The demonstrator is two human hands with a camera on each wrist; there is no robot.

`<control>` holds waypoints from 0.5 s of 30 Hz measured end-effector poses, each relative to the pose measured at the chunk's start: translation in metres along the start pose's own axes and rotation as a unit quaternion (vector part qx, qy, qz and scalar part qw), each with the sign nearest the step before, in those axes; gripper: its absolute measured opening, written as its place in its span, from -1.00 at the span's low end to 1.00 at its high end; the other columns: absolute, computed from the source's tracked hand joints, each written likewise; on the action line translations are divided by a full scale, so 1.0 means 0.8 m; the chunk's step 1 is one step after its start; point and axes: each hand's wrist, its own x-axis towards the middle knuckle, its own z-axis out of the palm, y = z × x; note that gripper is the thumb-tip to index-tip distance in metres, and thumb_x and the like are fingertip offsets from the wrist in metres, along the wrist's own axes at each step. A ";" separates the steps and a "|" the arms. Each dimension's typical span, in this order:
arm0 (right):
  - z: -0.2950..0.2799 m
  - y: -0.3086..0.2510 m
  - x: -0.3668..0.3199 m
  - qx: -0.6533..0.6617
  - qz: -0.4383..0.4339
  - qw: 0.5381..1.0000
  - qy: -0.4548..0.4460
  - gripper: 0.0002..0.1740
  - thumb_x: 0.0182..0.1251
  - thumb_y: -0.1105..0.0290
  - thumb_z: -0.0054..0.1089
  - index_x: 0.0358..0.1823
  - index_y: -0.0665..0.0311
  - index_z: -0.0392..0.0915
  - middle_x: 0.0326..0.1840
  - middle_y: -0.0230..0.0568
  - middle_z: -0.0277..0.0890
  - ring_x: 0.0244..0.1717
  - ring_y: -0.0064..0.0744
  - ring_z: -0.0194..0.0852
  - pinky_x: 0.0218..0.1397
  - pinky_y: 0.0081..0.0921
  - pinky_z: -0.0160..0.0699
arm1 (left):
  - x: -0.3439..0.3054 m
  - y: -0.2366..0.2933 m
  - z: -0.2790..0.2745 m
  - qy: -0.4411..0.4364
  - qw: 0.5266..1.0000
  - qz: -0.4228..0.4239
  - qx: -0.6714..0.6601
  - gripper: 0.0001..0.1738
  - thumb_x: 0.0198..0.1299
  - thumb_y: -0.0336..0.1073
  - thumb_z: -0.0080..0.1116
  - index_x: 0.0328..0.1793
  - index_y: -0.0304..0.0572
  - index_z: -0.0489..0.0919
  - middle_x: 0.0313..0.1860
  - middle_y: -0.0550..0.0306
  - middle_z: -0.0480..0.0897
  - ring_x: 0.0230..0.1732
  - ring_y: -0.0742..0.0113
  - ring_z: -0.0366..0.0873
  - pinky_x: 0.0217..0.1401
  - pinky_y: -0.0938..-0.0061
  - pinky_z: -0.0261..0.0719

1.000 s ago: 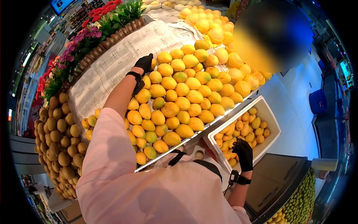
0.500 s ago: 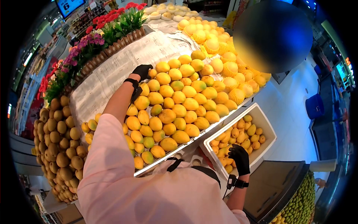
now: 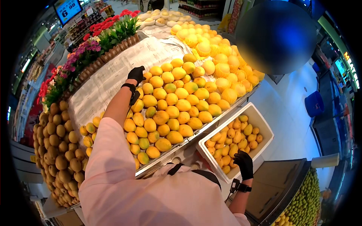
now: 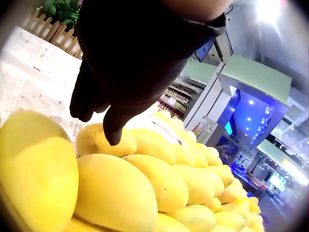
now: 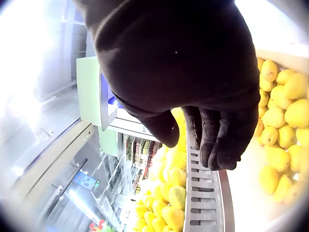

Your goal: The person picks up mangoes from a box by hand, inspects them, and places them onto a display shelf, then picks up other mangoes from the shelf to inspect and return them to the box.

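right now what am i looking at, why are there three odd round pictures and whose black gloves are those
There is no machine here: a person wears three small cameras, one on the head and one on each wrist. The big picture is the head view, looking down over a pink-sleeved shoulder at a shop fruit stand. A pile of yellow mangoes lies on newspaper, and a white crate beside the stand holds more mangoes. The left hand, in a black glove, reaches to the far edge of the pile; the left wrist view shows its loosely curled fingers just over one mango, holding nothing. The right hand, also gloved, hangs at the near rim of the crate; the right wrist view shows it holds nothing either.
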 end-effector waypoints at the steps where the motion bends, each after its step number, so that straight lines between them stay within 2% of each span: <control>1: -0.009 0.004 -0.001 0.005 -0.003 1.000 0.004 -0.65 0.42 0.39 0.06 0.15 0.41 0.46 -0.12 -0.06 0.64 -0.22 -0.29 0.67 -0.22 -0.45 0.69 | -0.006 0.001 -0.007 0.012 1.000 -0.007 -0.013 -0.42 0.02 -0.28 0.45 0.20 -0.08 0.50 0.02 -0.09 0.66 0.06 -0.01 0.62 0.11 0.25 0.59; 3: -0.018 0.005 0.003 -0.013 0.008 1.000 0.011 -0.64 0.40 0.38 0.09 0.14 0.41 0.46 -0.13 -0.09 0.65 -0.24 -0.30 0.67 -0.21 -0.47 0.68 | -0.014 0.006 -0.016 0.030 0.999 -0.015 -0.036 -0.47 0.07 -0.29 0.40 0.18 -0.09 0.50 0.01 -0.10 0.67 0.05 -0.01 0.62 0.10 0.25 0.59; 7: -0.037 0.018 0.015 -0.009 0.043 0.999 0.028 -0.65 0.39 0.36 0.11 0.13 0.38 0.48 -0.14 -0.13 0.64 -0.25 -0.31 0.67 -0.21 -0.49 0.66 | -0.040 0.016 -0.026 0.169 0.969 0.033 -0.175 -0.68 0.23 -0.21 0.23 0.04 -0.18 0.58 -0.17 -0.14 0.70 -0.09 0.02 0.68 -0.05 0.31 0.61; 8: -0.045 0.023 0.016 -0.008 0.053 0.998 0.028 -0.63 0.38 0.33 0.12 0.13 0.36 0.48 -0.13 -0.14 0.62 -0.23 -0.29 0.66 -0.19 -0.46 0.67 | -0.051 0.022 -0.030 0.211 0.951 0.058 -0.218 -0.72 0.27 -0.21 0.18 0.01 -0.21 0.60 -0.20 -0.12 0.70 -0.14 0.11 0.69 -0.10 0.35 0.61; 9: -0.052 0.031 0.019 -0.007 0.060 0.998 0.027 -0.62 0.36 0.29 0.14 0.12 0.34 0.49 -0.12 -0.15 0.60 -0.22 -0.27 0.65 -0.17 -0.42 0.67 | -0.051 0.017 -0.024 0.240 0.942 0.063 -0.227 -0.74 0.31 -0.22 0.13 -0.02 -0.22 0.61 -0.24 -0.02 0.71 -0.18 0.22 0.69 -0.15 0.40 0.60; 10: -0.065 0.046 0.027 0.018 0.072 0.996 0.046 -0.63 0.34 0.28 0.16 0.11 0.30 0.49 -0.12 -0.17 0.59 -0.22 -0.24 0.65 -0.18 -0.37 0.69 | -0.065 0.027 -0.026 0.221 0.899 0.045 -0.375 -0.74 0.37 -0.19 0.07 -0.04 -0.22 0.61 -0.28 0.10 0.70 -0.29 0.35 0.65 -0.23 0.46 0.58; 12: -0.088 0.085 0.045 0.071 0.105 0.988 0.087 -0.62 0.27 0.24 0.25 0.06 0.20 0.49 -0.11 -0.20 0.55 -0.21 -0.16 0.63 -0.19 -0.23 0.72 | -0.107 0.056 -0.040 0.228 0.873 0.032 -0.431 -0.71 0.41 -0.16 0.04 -0.08 -0.23 0.62 -0.37 0.19 0.66 -0.45 0.50 0.53 -0.37 0.57 0.50; 13: -0.103 0.106 0.055 0.077 0.119 0.985 0.097 -0.62 0.24 0.24 0.28 0.05 0.18 0.48 -0.12 -0.20 0.53 -0.20 -0.14 0.62 -0.19 -0.21 0.72 | -0.116 0.055 -0.034 0.225 0.861 0.029 -0.455 -0.73 0.43 -0.19 0.03 -0.14 -0.24 0.61 -0.37 0.16 0.68 -0.42 0.47 0.58 -0.37 0.56 0.52; 15: -0.115 0.127 0.062 0.077 0.139 0.981 0.114 -0.55 0.20 0.19 0.37 0.06 0.23 0.52 -0.10 -0.20 0.57 -0.13 -0.13 0.63 -0.07 -0.23 0.70 | -0.149 0.061 -0.027 0.173 0.806 0.057 -0.563 -0.72 0.45 -0.22 -0.01 -0.16 -0.26 0.61 -0.40 0.16 0.66 -0.47 0.49 0.53 -0.41 0.59 0.48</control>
